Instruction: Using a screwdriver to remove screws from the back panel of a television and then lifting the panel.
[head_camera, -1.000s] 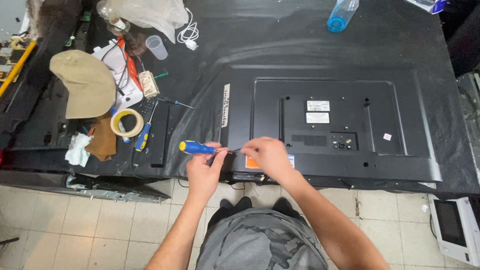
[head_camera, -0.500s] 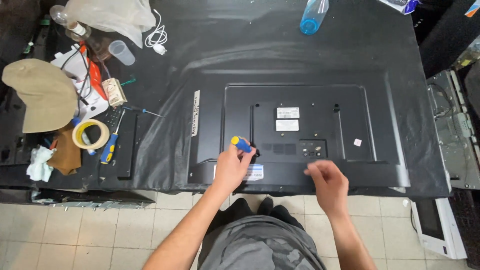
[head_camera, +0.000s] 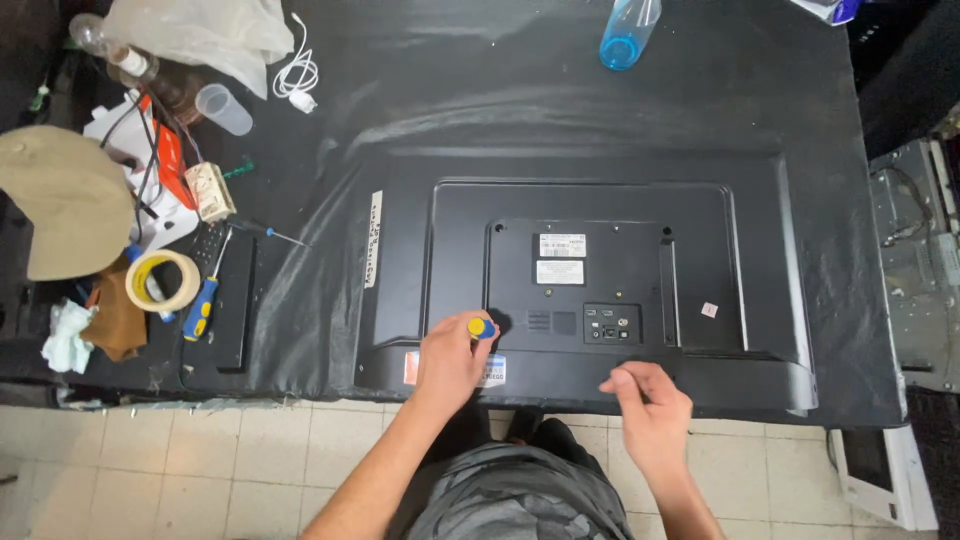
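Note:
A flat-screen television (head_camera: 600, 210) lies face down on a table covered in black sheeting, its black back panel up. My left hand (head_camera: 450, 362) grips a screwdriver with a yellow and blue handle (head_camera: 481, 327), held upright with its tip down on the panel's lower left part. My right hand (head_camera: 652, 403) rests near the television's bottom edge, fingers loosely curled and empty, to the right of the port cluster (head_camera: 611, 324).
At the table's left lie a roll of tape (head_camera: 162, 281), a second blue and yellow screwdriver (head_camera: 203, 305), a tan cap (head_camera: 62, 197), a plastic cup (head_camera: 222, 108) and a white cable (head_camera: 296, 76). A blue bottle (head_camera: 625, 32) stands at the back. A white device (head_camera: 885, 477) sits on the floor, right.
My left hand turned the screwdriver from lying sideways to standing upright on the panel. My right hand left the screwdriver tip and moved right along the bottom edge.

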